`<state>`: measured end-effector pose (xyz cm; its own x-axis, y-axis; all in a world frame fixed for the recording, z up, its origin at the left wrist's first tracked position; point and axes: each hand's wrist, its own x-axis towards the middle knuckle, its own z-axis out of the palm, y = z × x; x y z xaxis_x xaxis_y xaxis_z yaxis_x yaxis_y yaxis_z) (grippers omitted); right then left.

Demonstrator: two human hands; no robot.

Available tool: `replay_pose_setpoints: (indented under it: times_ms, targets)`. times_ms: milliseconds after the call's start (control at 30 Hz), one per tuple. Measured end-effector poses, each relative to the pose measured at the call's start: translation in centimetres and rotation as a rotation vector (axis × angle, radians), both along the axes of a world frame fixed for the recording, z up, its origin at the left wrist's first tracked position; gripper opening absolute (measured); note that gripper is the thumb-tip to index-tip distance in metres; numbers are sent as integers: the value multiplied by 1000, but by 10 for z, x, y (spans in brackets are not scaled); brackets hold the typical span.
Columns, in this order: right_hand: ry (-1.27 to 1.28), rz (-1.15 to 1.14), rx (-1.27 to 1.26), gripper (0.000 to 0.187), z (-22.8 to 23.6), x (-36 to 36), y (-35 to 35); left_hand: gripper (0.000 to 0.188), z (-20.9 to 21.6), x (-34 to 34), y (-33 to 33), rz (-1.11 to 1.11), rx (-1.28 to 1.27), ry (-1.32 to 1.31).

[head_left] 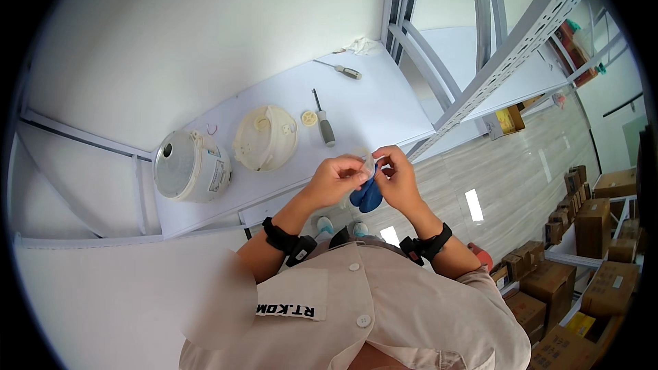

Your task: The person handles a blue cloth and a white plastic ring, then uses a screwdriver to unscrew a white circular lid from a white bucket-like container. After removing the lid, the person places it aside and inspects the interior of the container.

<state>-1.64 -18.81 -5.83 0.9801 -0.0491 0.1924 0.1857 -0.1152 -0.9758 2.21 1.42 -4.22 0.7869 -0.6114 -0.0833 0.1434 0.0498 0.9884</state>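
Observation:
Both hands are raised near the front edge of the table, close together. My left hand [336, 178] is closed, its thumb and fingers pinching a small translucent whitish piece [369, 166]. Fingers of my right hand [399, 179] are curled in on the other side of that same piece. Just under the hands hangs a dark blue two-lobed object [367, 196]; its kind and how it is held are hidden by the fingers. Nearest on the table lie a grey-handled screwdriver [326, 129] and a small cream spoked wheel [310, 118].
A white round lid-like housing [275, 138] and a white cylindrical container [194, 166] stand on the white table [384, 106]. Farther back are another screwdriver [347, 71] and a white cloth [363, 45]. A metal shelf post [507, 55] rises at right; cardboard boxes [548, 284] fill the lower right.

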Motion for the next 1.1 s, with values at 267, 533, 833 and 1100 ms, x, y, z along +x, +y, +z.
replay_pose_setpoints:
  times_ms: [267,533,833,1100]
  targets:
    - [26,-117,-262,15,30,1,-9,14,0,0,-2,1,-35,-6]
    - [392,-27,-445,31,15,0,-31,17,-16,0,-3,98,133,82]
    - [763,97,176,30,7,-13,-54,12,-19,-4,-7,269,124,111]
    - [568,437,1173,36,-5,-38,-68,17,-17,-20,-29,164,36,101]
